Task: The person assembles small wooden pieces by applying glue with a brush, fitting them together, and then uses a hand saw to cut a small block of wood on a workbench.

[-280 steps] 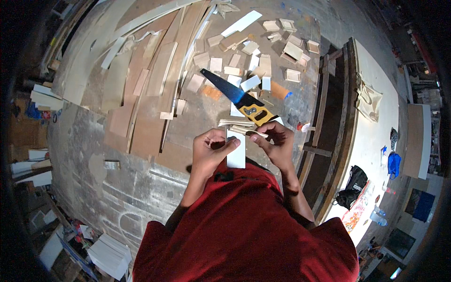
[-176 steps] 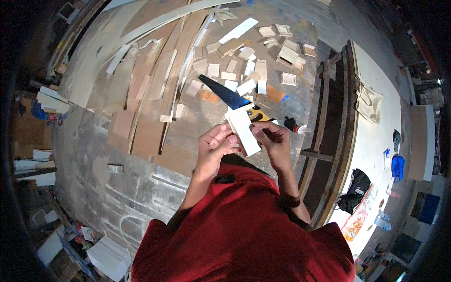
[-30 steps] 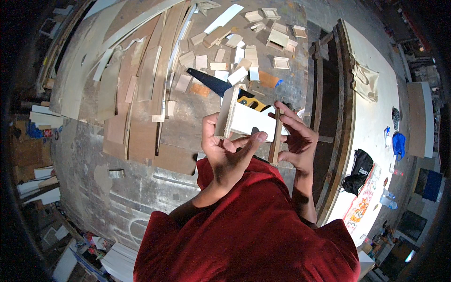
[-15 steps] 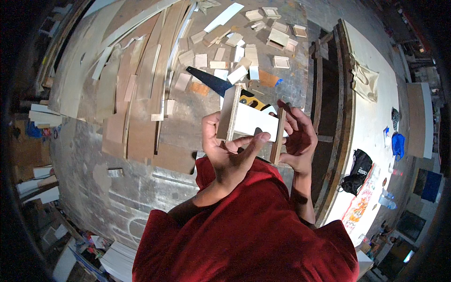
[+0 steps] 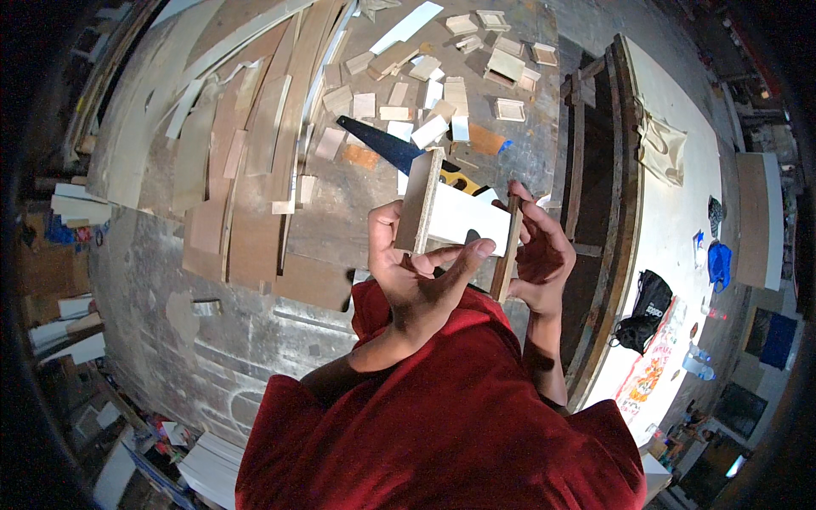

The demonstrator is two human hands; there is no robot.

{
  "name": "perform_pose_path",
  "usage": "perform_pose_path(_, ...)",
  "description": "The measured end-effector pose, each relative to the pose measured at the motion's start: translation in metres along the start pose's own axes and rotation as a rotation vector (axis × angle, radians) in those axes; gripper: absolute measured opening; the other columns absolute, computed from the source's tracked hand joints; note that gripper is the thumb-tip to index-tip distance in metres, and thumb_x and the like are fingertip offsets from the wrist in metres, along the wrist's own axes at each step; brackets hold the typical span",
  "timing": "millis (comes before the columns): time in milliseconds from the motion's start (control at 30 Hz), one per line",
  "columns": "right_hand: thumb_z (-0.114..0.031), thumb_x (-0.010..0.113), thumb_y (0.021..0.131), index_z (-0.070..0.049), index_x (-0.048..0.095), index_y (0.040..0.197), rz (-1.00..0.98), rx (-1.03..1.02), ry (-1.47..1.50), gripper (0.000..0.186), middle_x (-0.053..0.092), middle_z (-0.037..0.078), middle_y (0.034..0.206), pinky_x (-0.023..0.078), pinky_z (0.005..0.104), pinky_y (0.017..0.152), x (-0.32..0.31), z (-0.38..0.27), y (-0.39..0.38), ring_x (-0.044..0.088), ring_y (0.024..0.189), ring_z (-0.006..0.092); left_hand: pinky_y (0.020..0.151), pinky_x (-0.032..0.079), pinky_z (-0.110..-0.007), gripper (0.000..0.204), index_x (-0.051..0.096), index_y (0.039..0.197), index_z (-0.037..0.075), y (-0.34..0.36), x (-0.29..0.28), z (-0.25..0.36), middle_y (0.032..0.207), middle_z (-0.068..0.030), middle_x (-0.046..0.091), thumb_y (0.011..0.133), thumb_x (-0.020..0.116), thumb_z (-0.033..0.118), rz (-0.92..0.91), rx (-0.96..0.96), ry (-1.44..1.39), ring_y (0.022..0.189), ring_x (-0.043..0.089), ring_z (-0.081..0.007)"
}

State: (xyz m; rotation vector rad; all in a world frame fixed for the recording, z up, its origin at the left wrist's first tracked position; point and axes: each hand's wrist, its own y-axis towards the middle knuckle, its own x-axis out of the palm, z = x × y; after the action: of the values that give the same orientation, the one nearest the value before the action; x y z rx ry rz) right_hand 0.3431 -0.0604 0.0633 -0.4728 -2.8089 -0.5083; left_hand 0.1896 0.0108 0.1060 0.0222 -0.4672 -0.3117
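Observation:
In front of my chest I hold a small wooden box frame, with a white panel [image 5: 463, 217] set between two upright boards. My left hand [image 5: 425, 285] grips the left board [image 5: 418, 204], its thumb lying across the lower edge of the white panel. Around the right board [image 5: 510, 255] are the fingers and thumb of my right hand [image 5: 544, 255]. A handsaw [image 5: 382, 146] with a dark blade and a yellow-and-black handle lies beyond the frame, its handle partly hidden behind it.
Several small wood blocks and little wooden boxes [image 5: 505, 68] are scattered on the worktable at the far side. Long wooden boards [image 5: 270, 127] lie to the left. On the right stands a pale-topped table [image 5: 671, 212] with a cloth bag [image 5: 661, 149] and a black bag [image 5: 643, 314].
The box frame and both hands have shifted very slightly to the right. My grip on the frame looks the same.

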Motion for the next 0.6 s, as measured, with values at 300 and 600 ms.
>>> perform_pose_path(300,-0.019,0.097,0.053,0.002,0.046,0.139,0.001,-0.013,-0.011,0.103,0.036,0.027,0.151,0.046,0.0437,0.106,0.0016,0.0009,-0.0007,0.042,0.138,0.0339,0.081,0.063,-0.035,0.067,0.030,0.120,-0.003,0.0036,0.0019,0.0041,0.115,-0.0187,0.056,0.077,0.081,0.001,0.013,-0.007,0.054,0.101,0.067,-0.0244)
perform_pose_path(600,-0.019,0.096,0.055,0.003,0.046,0.140,0.005,0.036,-0.008,0.100,0.036,0.026,0.151,0.046,0.0449,0.105,0.0033,-0.0038,0.0007,0.044,0.136,0.0344,0.076,0.064,-0.030,0.064,0.032,0.118,-0.006,0.0048,-0.0016,-0.0005,0.114,-0.0203,0.057,0.078,0.081,0.003,-0.014,0.065,0.092,0.099,0.068,-0.0246)
